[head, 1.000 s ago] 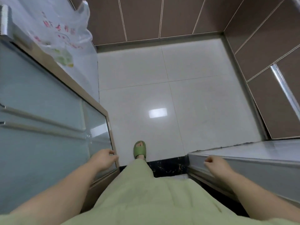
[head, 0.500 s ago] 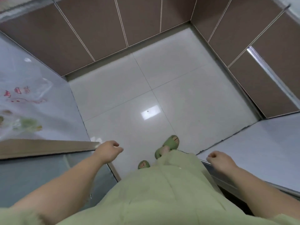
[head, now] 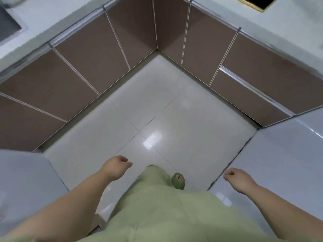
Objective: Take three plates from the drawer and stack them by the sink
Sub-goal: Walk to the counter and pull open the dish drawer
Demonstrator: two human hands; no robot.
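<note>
No plates show in the head view. My left hand (head: 116, 167) hangs over the white floor, fingers curled loosely with nothing in them. My right hand (head: 235, 176) hangs at the lower right beside a pale glossy surface, also curled and holding nothing. Brown cabinet fronts run along the far left and right, meeting in a corner. One drawer front (head: 248, 98) with a metal handle strip sits shut on the right run. A sink corner (head: 7, 27) shows at the top left in the grey countertop (head: 52, 20).
White tiled floor (head: 157, 110) fills the middle. Pale glossy surfaces stand at lower left (head: 22, 186) and lower right (head: 286, 154). A dark cutout with a gold rim (head: 257, 2) sits in the countertop at top right. A foot in a green slipper (head: 178, 180) stands below.
The view has swung right and up toward the cabinet corner. The glass-fronted unit and plastic bag at left have left the view. Both hands stay curled and hold nothing.
</note>
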